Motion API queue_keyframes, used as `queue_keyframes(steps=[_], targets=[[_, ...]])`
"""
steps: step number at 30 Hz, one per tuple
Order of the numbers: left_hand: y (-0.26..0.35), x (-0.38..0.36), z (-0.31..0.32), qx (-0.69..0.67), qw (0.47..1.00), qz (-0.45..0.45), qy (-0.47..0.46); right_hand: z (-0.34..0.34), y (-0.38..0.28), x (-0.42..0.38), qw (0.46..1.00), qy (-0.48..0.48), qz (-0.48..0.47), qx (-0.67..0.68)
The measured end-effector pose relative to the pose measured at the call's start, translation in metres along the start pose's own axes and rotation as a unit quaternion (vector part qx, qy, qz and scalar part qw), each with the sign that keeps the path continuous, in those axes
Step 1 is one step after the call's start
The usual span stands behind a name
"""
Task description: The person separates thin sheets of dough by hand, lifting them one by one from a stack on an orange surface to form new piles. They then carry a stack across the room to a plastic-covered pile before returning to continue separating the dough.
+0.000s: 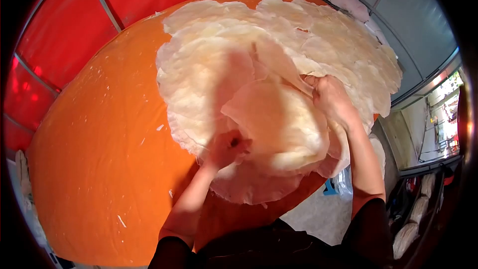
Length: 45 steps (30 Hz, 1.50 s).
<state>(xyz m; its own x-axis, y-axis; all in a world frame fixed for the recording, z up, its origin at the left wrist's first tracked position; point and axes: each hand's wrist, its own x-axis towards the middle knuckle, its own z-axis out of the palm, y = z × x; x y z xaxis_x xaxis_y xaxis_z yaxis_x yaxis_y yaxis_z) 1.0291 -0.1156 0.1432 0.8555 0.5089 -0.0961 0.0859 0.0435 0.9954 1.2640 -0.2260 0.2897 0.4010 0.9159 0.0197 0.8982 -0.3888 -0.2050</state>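
Beside broad orange cloth (99, 139), shadow (233, 77) is hiding the curled left hand's (225, 150) grip. The right hand (328, 94) is pinching a sheet's (282, 66) edge.

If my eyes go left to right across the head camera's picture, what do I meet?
The orange surface's bare part → the left hand → the right hand, at the pale sheets → the bright opening.

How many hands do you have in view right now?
2: the left hand, curled over the near left part of the sheets, and the right hand, gripping one of them farther right. No other hand shows.
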Motion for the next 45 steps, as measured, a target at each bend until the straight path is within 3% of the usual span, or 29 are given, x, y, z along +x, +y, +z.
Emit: queue_keyframes(steps=[2, 3, 4, 5, 6, 7, 9, 11, 12, 15, 16, 19, 20, 21, 22, 23, 25, 26, 27, 28, 30, 32, 34, 35, 36, 38, 41, 44, 45], targets=[[0.002, -0.017, -0.004, -0.183, 0.979, -0.04, 0.083, 0.005, -0.037, -0.025, 0.998, -0.022, 0.063, 0.011], [0.001, -0.027, -0.008, -0.273, 0.952, -0.058, 0.125, 0.019, -0.044, -0.037, 0.999, -0.032, 0.0, 0.035], [-0.013, -0.039, -0.013, -0.213, 0.957, -0.062, 0.187, 0.037, -0.045, -0.044, 0.997, -0.062, -0.053, 0.007], [-0.028, -0.051, -0.018, -0.179, 0.964, -0.045, 0.194, 0.057, -0.043, -0.042, 0.99, -0.091, -0.105, -0.02], [-0.042, -0.065, -0.024, -0.144, 0.969, -0.031, 0.199, 0.083, -0.033, -0.03, 0.977, -0.067, -0.127, 0.159], [-0.05, -0.077, -0.026, -0.108, 0.973, -0.021, 0.204, 0.112, -0.015, -0.016, 0.93, -0.045, -0.142, 0.335], [-0.047, -0.082, -0.02, -0.289, 0.928, -0.067, 0.223, 0.116, 0.005, -0.007, 0.971, -0.003, -0.159, 0.181], [-0.068, -0.085, -0.022, -0.479, 0.84, -0.124, 0.224, 0.048, -0.065, -0.018, 0.984, -0.163, -0.061, 0.045], [-0.128, -0.087, -0.037, -0.545, 0.829, -0.069, 0.106, 0.051, -0.085, -0.027, 0.986, -0.149, -0.075, 0.02], [-0.078, -0.079, 0.001, -0.528, 0.821, -0.032, 0.215, 0.119, -0.117, -0.068, 0.981, -0.097, -0.166, 0.034], [-0.06, -0.076, 0.01, -0.318, 0.901, -0.096, 0.279, 0.142, -0.115, -0.076, 0.976, -0.098, -0.186, 0.052], [-0.06, -0.068, -0.011, -0.17, 0.946, 0.102, 0.257, 0.162, -0.086, -0.077, 0.969, -0.112, -0.16, 0.15], [-0.052, -0.085, -0.033, -0.042, 0.942, -0.052, 0.329, 0.153, -0.072, -0.068, 0.968, -0.097, -0.131, 0.19], [-0.017, -0.102, -0.062, -0.119, 0.944, -0.092, 0.292, 0.139, -0.061, -0.055, 0.971, -0.039, -0.096, 0.217], [-0.034, -0.121, -0.094, -0.123, 0.922, -0.064, 0.361, 0.12, -0.056, -0.04, 0.969, 0.018, -0.07, 0.237], [-0.007, -0.144, -0.126, -0.089, 0.932, -0.035, 0.349, 0.098, -0.06, -0.026, 0.967, 0.068, -0.057, 0.24], [0.021, -0.202, -0.195, 0.007, 0.933, -0.035, 0.359, 0.101, -0.041, 0.001, 0.994, 0.03, -0.025, 0.101], [0.029, -0.233, -0.231, 0.103, 0.917, -0.074, 0.377, 0.108, -0.042, 0.015, 0.996, -0.014, -0.032, 0.086], [0.019, -0.276, -0.284, 0.184, 0.89, -0.175, 0.379, 0.114, -0.042, 0.028, 0.995, -0.057, -0.04, 0.07], [-0.004, -0.321, -0.328, 0.442, 0.765, -0.128, 0.451, 0.121, -0.048, 0.043, 0.99, -0.102, -0.067, 0.063], [-0.017, -0.337, -0.355, 0.57, 0.626, -0.04, 0.531, 0.138, -0.065, 0.07, 0.981, -0.147, -0.113, 0.048], [-0.001, -0.293, -0.342, 0.365, 0.708, 0.01, 0.605, 0.157, -0.084, 0.085, 0.979, -0.151, -0.136, 0.022], [0.019, -0.189, -0.248, 0.138, 0.852, -0.01, 0.505, 0.176, -0.104, 0.08, 0.982, -0.116, -0.148, -0.016], [0.05, -0.138, -0.19, 0.124, 0.893, -0.085, 0.424, 0.188, -0.112, 0.071, 0.984, -0.085, -0.15, -0.044], [0.02, -0.097, -0.162, -0.025, 0.909, -0.083, 0.407, 0.199, -0.117, 0.057, 0.986, -0.05, -0.143, -0.073], [-0.026, -0.031, -0.13, -0.271, 0.914, -0.051, 0.297, 0.226, -0.119, 0.021, 0.981, 0.039, -0.114, -0.149], [-0.061, 0.045, -0.106, -0.444, 0.843, -0.108, 0.283, 0.247, -0.109, -0.023, 0.97, 0.107, -0.069, -0.208], [-0.04, 0.071, -0.108, -0.356, 0.84, -0.194, 0.36, 0.243, -0.082, -0.028, 0.99, 0.052, -0.055, -0.118], [-0.04, 0.07, -0.109, -0.305, 0.869, -0.178, 0.348, 0.24, -0.072, -0.028, 0.995, 0.033, -0.048, -0.085]])
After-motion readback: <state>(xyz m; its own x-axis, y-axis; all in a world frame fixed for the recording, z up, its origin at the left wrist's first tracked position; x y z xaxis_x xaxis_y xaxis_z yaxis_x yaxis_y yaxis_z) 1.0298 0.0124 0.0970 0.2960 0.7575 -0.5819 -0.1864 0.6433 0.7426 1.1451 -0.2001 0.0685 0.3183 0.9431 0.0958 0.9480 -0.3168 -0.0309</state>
